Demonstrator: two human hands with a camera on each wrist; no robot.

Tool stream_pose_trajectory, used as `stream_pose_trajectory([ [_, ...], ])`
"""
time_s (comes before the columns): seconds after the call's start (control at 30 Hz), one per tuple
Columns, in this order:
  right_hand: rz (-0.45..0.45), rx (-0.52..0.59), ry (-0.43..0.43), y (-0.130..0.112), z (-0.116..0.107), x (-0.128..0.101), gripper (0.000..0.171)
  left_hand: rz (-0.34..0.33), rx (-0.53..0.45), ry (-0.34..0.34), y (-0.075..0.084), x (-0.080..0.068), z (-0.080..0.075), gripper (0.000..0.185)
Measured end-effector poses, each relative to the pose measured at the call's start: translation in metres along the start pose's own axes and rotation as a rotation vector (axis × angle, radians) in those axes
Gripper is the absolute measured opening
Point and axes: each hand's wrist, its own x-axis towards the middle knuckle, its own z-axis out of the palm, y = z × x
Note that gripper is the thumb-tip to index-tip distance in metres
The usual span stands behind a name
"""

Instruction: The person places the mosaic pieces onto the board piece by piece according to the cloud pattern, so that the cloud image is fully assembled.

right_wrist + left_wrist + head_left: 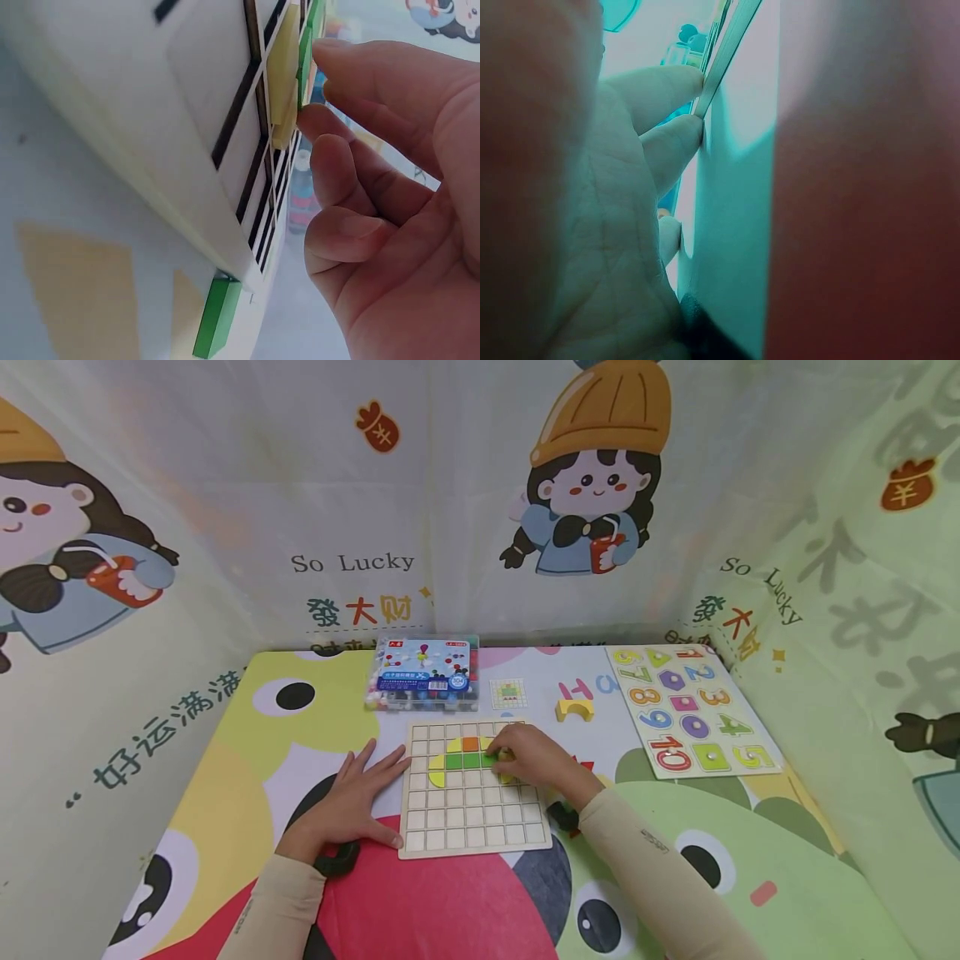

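Observation:
A wooden grid board (475, 820) lies on the table with coloured tiles in its upper rows. An orange tile (470, 744), green tiles (454, 762) and yellow curved tiles (437, 778) are on it. My left hand (347, 806) is spread at the board's left side, its straight fingertips (676, 139) touching the edge. Over the upper right part of the board, my right hand (528, 758) pinches a green tile (305, 64) between thumb and fingertips. Yellow tiles (282, 75) show beside that tile; the right hand partly hides them in the head view.
Behind the board stand a clear plastic box (423, 670) of small parts, a small pattern card (509, 693) and a yellow arch block (575, 710). A number puzzle board (693, 710) lies at the right. A green block (217, 319) sits beside the grid board.

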Motion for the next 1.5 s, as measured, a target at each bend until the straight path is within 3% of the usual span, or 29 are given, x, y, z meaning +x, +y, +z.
stream_pose_trajectory([
  [0.3, -0.049, 0.081, 0.115, 0.01, -0.012, -0.023, 0.016, 0.006, 0.0, 0.001, -0.001, 0.001, 0.0, 0.125],
  [0.5, 0.014, 0.125, 0.173, 0.023, -0.017, -0.047, 0.016, 0.005, 0.003, -0.002, -0.002, 0.0, 0.0, 0.125],
  [0.67, 0.005, 0.121, 0.209, 0.034, -0.017, -0.067, 0.017, -0.004, -0.004, -0.003, -0.001, 0.0, -0.001, 0.125],
  [1.07, 0.048, 0.165, 0.242, 0.055, -0.016, -0.115, 0.02, 0.004, 0.001, 0.002, -0.001, 0.001, -0.001, 0.126],
  [1.5, 0.088, 0.176, 0.218, 0.076, -0.014, -0.148, 0.032, 0.002, -0.009, 0.0, 0.0, 0.0, -0.001, 0.126],
])
